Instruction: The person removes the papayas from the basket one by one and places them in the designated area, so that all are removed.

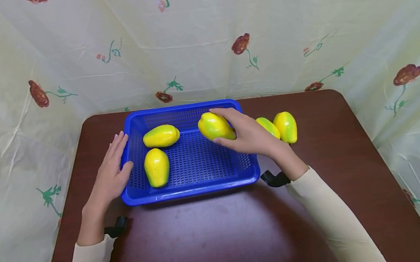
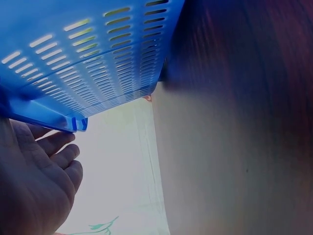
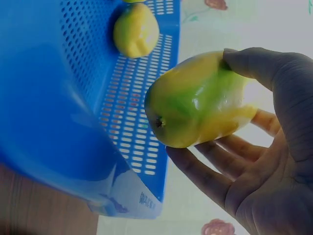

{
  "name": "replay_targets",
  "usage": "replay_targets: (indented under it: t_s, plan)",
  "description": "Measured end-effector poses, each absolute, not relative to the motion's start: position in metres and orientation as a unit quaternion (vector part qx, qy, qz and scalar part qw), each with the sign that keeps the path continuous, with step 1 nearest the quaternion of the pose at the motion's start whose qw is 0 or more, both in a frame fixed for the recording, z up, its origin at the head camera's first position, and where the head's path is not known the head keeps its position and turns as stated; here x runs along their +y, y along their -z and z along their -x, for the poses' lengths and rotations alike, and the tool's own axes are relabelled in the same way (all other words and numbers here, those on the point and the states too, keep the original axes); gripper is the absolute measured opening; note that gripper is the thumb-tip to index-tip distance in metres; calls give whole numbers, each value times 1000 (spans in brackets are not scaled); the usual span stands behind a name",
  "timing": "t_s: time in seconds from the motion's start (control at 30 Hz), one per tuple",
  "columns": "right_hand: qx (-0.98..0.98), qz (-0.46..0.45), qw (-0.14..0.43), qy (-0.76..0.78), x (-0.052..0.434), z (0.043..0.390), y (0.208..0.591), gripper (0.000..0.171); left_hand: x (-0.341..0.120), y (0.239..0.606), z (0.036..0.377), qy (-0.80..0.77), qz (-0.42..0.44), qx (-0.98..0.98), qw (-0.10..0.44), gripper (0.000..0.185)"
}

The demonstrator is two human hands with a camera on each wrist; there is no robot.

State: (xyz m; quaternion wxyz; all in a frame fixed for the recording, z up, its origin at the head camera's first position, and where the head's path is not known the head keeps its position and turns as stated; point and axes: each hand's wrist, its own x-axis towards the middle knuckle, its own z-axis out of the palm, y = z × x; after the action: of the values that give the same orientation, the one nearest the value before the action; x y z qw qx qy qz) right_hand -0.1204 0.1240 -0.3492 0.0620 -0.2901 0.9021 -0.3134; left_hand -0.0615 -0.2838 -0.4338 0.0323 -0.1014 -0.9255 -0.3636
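Observation:
Over the right part of a blue plastic basket (image 1: 200,189), my right hand (image 1: 249,131) holds a yellow-green papaya (image 1: 215,125) between thumb and fingers. In the right wrist view, the thumb presses one side of the papaya (image 3: 195,100) while the fingertips support the other. My left hand (image 1: 110,173) rests against the basket's left rim, its fingers extended along the outside. Two more papayas lie inside on the left: one sideways at the back (image 1: 161,136), another nearer the front (image 1: 157,167).
Two papayas sit on the brown table (image 1: 328,158) right of the basket, one partly behind the other (image 1: 285,127) and partly hidden by my right hand. A flowered curtain (image 1: 195,45) hangs behind the table and along both sides.

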Motion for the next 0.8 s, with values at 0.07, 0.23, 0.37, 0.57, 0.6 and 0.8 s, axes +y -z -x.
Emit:
replay_targets:
  t_s: [0.07,0.23,0.37,0.57,0.6,0.8]
  plan:
    - [901,289,53,319,126,120,349,79,-284,434,62,366,99,-925,29,73]
    - [898,273,46,341,132,118,350,80,-283,435,62,373,90,-923,22,74]
    - [893,255,43,369,140,114,350,80,-283,436,62,375,84,-923,16,74]
    - [890,239,33,387,149,110,350,81,-282,436,61,377,85,-922,15,75]
    - [890,236,31,389,151,109,350,81,-281,436,62,377,87,-922,14,75]
    - [885,222,21,409,162,104,350,83,-280,434,61,367,85,-926,15,75]
